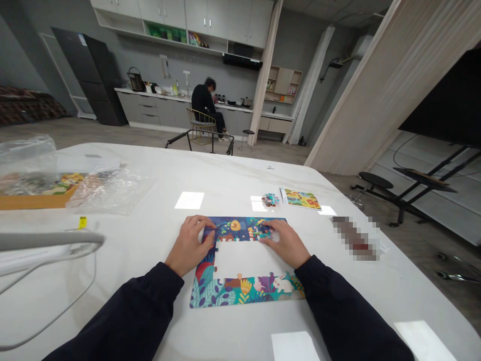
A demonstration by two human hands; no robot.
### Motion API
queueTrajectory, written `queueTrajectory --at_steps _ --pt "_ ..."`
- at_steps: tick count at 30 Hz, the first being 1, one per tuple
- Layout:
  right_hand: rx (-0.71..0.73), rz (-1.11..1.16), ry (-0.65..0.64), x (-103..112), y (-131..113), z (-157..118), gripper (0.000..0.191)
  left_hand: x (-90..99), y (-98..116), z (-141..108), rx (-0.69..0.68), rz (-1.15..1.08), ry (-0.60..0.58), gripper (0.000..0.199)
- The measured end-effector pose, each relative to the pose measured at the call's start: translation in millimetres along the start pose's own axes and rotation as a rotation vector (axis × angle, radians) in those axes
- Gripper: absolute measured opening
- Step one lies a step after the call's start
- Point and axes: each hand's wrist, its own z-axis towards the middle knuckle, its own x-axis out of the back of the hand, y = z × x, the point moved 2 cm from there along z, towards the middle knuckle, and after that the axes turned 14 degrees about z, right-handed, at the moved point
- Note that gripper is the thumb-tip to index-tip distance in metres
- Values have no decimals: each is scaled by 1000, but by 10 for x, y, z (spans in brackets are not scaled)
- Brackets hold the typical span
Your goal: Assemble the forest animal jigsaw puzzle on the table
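A colourful jigsaw puzzle (221, 296) lies flat on the white table, its border joined into a frame around a bare white middle. My left hand (191, 243) rests on the puzzle's upper left corner, thumb and fingers apart. On the upper right part lies my right hand (287, 243), its fingers spread over the edge pieces and its thumb near the inner edge. Both hands touch the puzzle without lifting it. Beyond it sit a small pile of loose pieces (270, 199) and a picture card (301, 198) with animals.
An orange box (35, 201) with puzzle pieces and clear plastic bags (112, 190) stand at the left, near a grey cable (93, 271) and a yellow tag (82, 222). A blurred object (355, 238) lies right. A person (205, 103) sits beyond the table.
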Motion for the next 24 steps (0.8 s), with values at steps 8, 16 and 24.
queueTrajectory --at_steps 8,16,24 --pt "29 -40 -46 -59 -18 18 30 -5 -3 0 4 4 -6 11" --pt "10 -85 -71 -26 -52 -6 28 2 11 9 8 4 -5 12" --pt "17 7 53 134 103 19 40 1 -3 9 11 3 -10 12"
